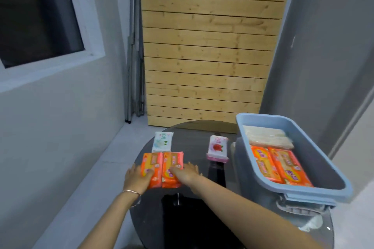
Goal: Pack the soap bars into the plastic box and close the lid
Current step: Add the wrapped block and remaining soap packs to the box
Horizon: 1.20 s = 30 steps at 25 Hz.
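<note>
Pressing in from both sides, the two hands frame a pair of orange soap bars lying side by side and touching on the dark round glass bench [194,218]. The left hand [137,178], a thin bangle [132,192] on its wrist, lies against the outer edge of the left orange soap bar [151,168], its thumb laid over the wrapper's near corner and the fingers curled along the side. The right hand [187,172] meets the right orange soap bar [172,166] from the other side, thumb on top of the pack, fingers loosely spread and resting on the glass just beside it. Whether either bar is clear of the glass, I cannot tell.

Just beyond the left hand, touching the far ends of the orange pair, sits a white soap bar with green print [162,141]. Beyond the right hand and a little to its right lies a pink soap bar with a red flower [217,148], apart from the others.

Well to the right of the right hand stands the blue plastic box [315,147], open on top. Inside it two more orange soap bars [283,168] lie side by side at the near end, with pale clear-wrapped bars [267,137] at the far end. Under the box's near rim a blue lid [309,201] pokes out, and below that a grey container [253,166] carries the box.
</note>
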Tool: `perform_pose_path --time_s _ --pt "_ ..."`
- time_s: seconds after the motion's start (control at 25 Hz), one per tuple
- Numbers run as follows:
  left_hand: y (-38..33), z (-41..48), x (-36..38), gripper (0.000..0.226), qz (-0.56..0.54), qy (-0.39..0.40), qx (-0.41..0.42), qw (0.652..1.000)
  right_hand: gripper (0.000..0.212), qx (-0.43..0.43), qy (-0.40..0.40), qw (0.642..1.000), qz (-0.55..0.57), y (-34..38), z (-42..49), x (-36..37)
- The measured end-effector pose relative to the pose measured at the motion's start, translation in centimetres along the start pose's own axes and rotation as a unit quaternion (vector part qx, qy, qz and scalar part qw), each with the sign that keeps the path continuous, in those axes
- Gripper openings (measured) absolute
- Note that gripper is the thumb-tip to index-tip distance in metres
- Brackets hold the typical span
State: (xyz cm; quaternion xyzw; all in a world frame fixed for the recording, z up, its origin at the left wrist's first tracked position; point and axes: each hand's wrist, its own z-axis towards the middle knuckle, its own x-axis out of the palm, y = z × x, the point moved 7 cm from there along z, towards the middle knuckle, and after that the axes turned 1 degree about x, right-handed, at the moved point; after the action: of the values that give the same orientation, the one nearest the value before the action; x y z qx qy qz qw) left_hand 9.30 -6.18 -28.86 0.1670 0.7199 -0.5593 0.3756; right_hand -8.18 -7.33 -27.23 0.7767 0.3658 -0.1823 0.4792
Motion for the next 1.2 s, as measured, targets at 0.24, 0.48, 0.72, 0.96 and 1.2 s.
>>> perform_pose_path --time_s 0.24,0.48,0.72,0.96,1.2 --pt "-1.0 -2.7 0.4 0.033 -0.211 0.026 0.062 0.975 0.029 -0.056 -0.007 0.939 0.338 0.4 -1.4 0.6" --pt "-4.3 -3.7 -2.0 0.039 -0.323 -0.004 0.081 0.943 0.045 -0.108 -0.040 0.914 0.388 1.1 -4.5 -4.6" --pt "-17.7 -6.7 -2.4 0.042 -0.403 0.077 0.183 0.893 0.041 -0.213 -0.091 0.884 0.406 0.1 -10.5 -18.0" --pt "-29.6 -10.9 4.9 0.055 -0.329 0.198 0.234 0.893 0.036 -0.112 -0.199 0.882 0.411 -9.8 -12.0 -26.3" --pt "-32.7 -10.8 7.9 0.041 0.027 0.093 0.312 0.945 0.043 -0.044 -0.235 0.925 0.295 -14.4 -10.9 -26.6"
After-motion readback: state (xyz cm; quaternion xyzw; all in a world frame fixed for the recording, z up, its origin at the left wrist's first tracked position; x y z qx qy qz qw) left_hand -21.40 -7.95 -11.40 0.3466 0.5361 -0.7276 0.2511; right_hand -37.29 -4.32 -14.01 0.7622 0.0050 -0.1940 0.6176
